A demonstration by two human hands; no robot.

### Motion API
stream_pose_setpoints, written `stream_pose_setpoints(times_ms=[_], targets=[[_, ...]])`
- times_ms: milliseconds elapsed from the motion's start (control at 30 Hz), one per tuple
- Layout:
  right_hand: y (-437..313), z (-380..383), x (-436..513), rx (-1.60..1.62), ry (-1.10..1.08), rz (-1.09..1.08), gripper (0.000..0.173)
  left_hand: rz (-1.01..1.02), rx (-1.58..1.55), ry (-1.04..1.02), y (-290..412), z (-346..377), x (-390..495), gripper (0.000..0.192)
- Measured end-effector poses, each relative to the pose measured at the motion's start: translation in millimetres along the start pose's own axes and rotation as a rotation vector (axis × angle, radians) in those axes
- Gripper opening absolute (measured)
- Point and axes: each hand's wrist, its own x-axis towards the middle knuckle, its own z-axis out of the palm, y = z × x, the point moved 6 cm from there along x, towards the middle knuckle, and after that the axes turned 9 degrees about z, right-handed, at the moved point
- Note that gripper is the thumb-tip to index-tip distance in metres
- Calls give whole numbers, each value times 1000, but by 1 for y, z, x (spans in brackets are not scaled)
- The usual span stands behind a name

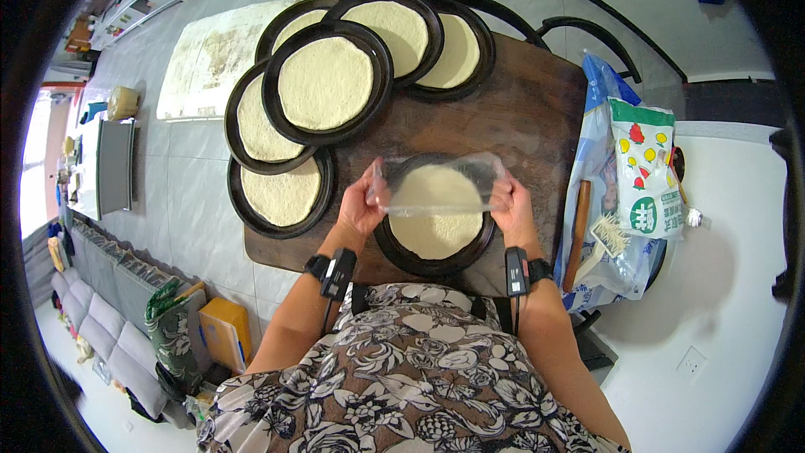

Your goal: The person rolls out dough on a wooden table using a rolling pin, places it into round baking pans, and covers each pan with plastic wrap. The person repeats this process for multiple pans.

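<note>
Between my two hands a clear plastic film (440, 185) is stretched over the far half of a round dark pan (434, 267). In that pan lies a flat round of pale dough (437, 236), pricked with small holes. My left hand (363, 201) grips the film's left end, and my right hand (512, 201) grips its right end. Several more dark pans stand at the left and far side, overlapping one another. The uppermost pan (272, 85) holds its own dough round (326, 83).
The pans stand on a dark wooden table (528, 100). Along its right edge lie a wooden rolling pin (577, 233), a spiked dough docker (609, 236) and a printed plastic packet (644, 163). Beyond the table's far left corner is a stained white board (207, 63).
</note>
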Motion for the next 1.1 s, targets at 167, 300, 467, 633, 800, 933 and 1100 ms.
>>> stream_pose_setpoints(times_ms=[167, 300, 467, 633, 800, 933, 1100], targets=[[20, -23, -47, -310, 239, 1, 28, -77, 179, -36, -9, -13, -37, 43], [23, -38, -73, -640, 495, 48, 23, -213, 533, 74, -9, -31, -58, 30], [21, -57, -96, -824, 673, -2, 6, -214, 750, 89, -1, -34, -71, 14], [24, -66, -98, -544, 484, 17, 12, -90, 985, 131, 21, -35, -57, 11], [5, -61, -87, -1061, 579, -165, 17, 238, 1307, 372, 31, -44, -30, 19], [4, -60, -81, -1191, 722, -351, 21, 375, 1760, 257, 30, -37, -26, 30], [16, -73, -92, -1196, 759, -184, 23, 131, 1586, 205, 26, -50, -38, 27]])
